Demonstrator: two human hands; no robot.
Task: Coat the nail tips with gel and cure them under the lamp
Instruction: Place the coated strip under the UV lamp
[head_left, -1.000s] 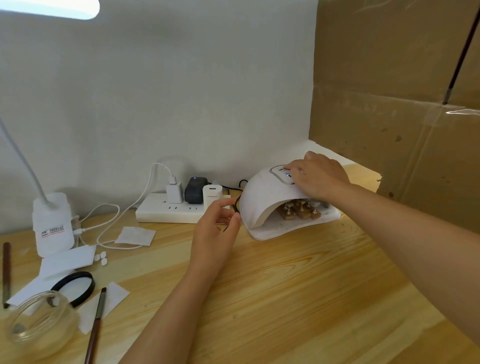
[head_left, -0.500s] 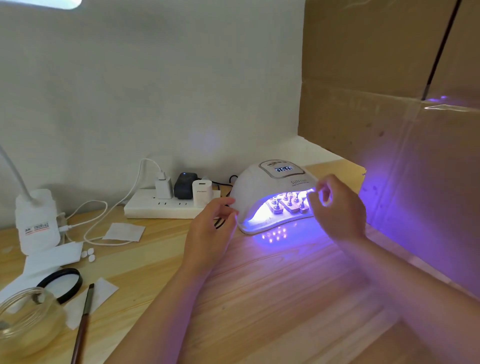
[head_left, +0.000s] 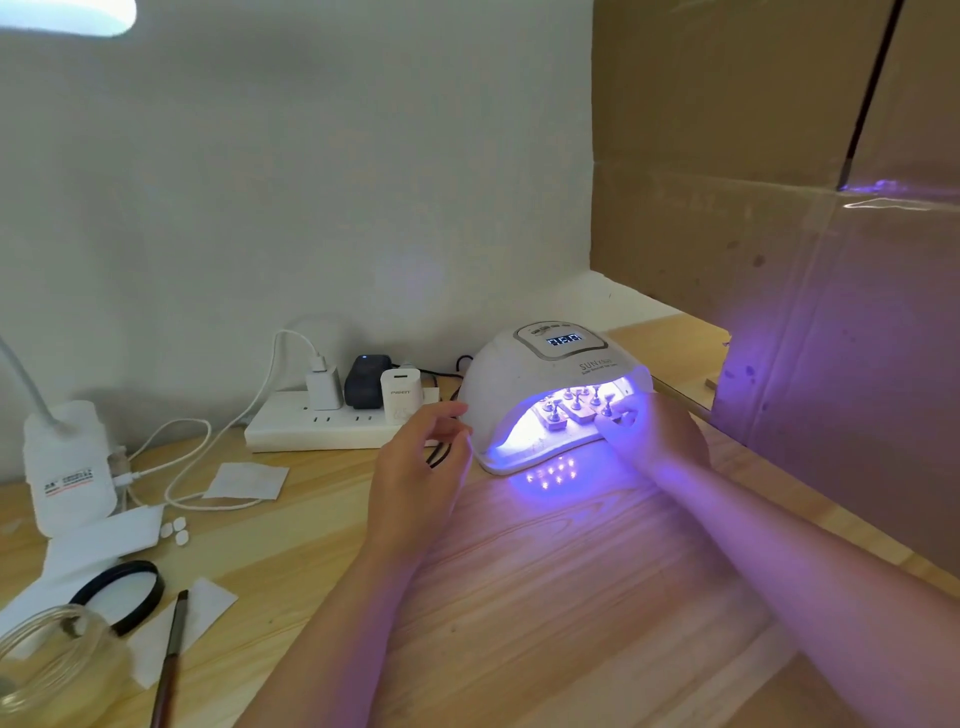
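Glowing violet, the lamp (head_left: 550, 395) stands on the table (head_left: 545, 597) with the nail tips (head_left: 571, 405) on stands inside. The right hand (head_left: 654, 431) reaches into its mouth; I cannot tell its grip. The left hand (head_left: 421, 462) hovers beside, fingers loosely curled, holding nothing.

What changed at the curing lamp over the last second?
The right hand left the top of the curing lamp and came down to its mouth, fingers reaching in at the wooden nail stands. The lamp lit up violet and its display came on. The left hand stayed beside the lamp's left edge, holding nothing.
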